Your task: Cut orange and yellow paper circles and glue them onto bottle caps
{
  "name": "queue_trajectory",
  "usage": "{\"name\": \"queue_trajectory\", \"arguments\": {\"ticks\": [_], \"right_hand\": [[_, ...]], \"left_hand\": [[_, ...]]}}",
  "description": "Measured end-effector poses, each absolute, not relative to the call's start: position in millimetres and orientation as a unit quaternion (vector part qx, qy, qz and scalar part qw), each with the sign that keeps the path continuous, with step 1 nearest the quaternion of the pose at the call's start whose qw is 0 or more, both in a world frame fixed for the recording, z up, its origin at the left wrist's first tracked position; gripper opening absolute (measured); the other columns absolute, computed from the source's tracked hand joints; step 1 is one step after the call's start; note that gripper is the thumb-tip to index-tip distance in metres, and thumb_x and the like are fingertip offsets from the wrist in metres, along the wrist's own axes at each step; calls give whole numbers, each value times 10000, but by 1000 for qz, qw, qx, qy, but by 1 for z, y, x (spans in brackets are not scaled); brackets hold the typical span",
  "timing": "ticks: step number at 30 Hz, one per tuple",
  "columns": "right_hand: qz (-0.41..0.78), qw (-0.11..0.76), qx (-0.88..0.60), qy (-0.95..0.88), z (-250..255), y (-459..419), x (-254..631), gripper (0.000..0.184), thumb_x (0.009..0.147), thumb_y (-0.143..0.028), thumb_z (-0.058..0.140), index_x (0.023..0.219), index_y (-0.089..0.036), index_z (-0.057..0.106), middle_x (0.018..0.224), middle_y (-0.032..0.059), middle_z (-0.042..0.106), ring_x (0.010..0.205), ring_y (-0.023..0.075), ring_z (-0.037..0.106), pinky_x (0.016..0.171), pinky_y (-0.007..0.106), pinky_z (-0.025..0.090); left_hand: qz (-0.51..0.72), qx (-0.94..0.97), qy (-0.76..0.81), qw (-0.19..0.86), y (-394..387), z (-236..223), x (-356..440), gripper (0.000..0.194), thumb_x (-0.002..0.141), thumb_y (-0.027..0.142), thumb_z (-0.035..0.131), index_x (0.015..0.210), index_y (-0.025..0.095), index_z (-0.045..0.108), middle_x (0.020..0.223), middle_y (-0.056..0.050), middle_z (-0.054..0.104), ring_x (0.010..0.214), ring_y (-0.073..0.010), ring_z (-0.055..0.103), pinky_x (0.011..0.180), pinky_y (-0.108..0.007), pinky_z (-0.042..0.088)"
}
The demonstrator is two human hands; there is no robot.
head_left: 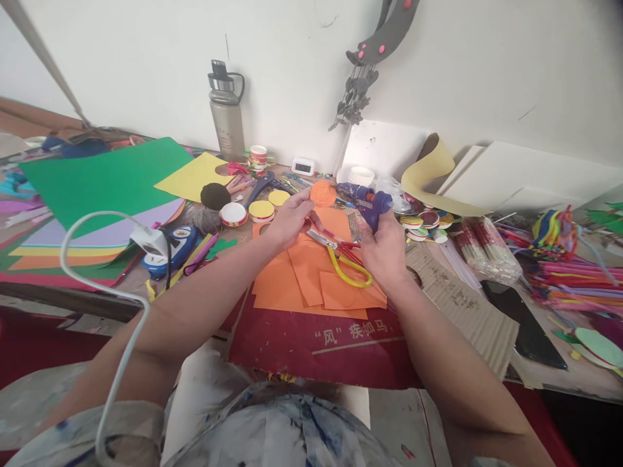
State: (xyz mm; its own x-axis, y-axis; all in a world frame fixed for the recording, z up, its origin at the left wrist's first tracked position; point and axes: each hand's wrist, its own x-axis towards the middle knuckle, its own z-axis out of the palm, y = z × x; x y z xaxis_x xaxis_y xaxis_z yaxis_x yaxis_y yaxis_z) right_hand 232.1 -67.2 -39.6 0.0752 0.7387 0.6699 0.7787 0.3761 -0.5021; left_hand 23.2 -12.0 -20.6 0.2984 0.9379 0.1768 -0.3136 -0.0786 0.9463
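Between the fingertips of my left hand (292,220) is an orange paper disc (323,193), held up over the table. My right hand (384,246) is wrapped round a blue glue gun (372,206), whose nozzle end points left toward the disc. Under both hands lie several sheets of orange paper (282,285), one with a round cut-out at its edge. A pair of scissors with yellow and red handles (350,269) rests on these sheets, close to my right hand. The sheets lie on a dark red board (316,363) with printed characters.
Coloured sheets (107,175) and a blue power strip (170,253) with a white cable (104,324) are at left. A bottle (226,117) stands against the wall. Corrugated cardboard (467,305), a black phone (523,324) and bundles of pipe cleaners (574,279) are at right.
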Motion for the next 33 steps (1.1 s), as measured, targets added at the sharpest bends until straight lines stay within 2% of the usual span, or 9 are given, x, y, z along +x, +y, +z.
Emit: {"name": "queue_trajectory", "arguments": {"ticks": [5, 13, 24, 33], "right_hand": [[-33, 484, -555, -675, -43, -66, 234, 399, 1059, -461, 600, 1358, -207, 674, 1183, 179, 808, 1080, 377, 765, 982, 555, 619], [-33, 472, -547, -690, -46, -67, 230, 395, 1073, -447, 588, 1377, -209, 671, 1206, 185, 803, 1127, 387, 757, 997, 559, 612], [-36, 468, -551, -690, -45, -68, 230, 396, 1075, -444, 588, 1381, -210, 679, 1215, 182, 809, 1126, 384, 761, 974, 544, 617], [-39, 479, -558, -676, -43, -67, 232, 388, 1056, -452, 609, 1354, -215, 683, 1164, 168, 812, 1032, 368, 765, 940, 547, 625]], "left_hand": [[528, 514, 311, 601, -9, -18, 21, 462, 835, 270, 676, 1279, 170, 754, 787, 31, 691, 472, -61, 606, 465, -210, 247], [548, 515, 289, 592, -5, -20, 19, 459, 841, 247, 671, 1292, 192, 737, 780, 37, 654, 502, -66, 630, 467, -199, 158], [553, 501, 286, 601, -5, -19, 19, 557, 846, 230, 703, 1401, 198, 709, 743, 47, 663, 482, -62, 613, 455, -186, 183], [510, 519, 290, 621, -11, -24, 25, 316, 853, 223, 687, 1159, 176, 749, 734, 45, 654, 482, -86, 652, 445, -208, 282]]}}
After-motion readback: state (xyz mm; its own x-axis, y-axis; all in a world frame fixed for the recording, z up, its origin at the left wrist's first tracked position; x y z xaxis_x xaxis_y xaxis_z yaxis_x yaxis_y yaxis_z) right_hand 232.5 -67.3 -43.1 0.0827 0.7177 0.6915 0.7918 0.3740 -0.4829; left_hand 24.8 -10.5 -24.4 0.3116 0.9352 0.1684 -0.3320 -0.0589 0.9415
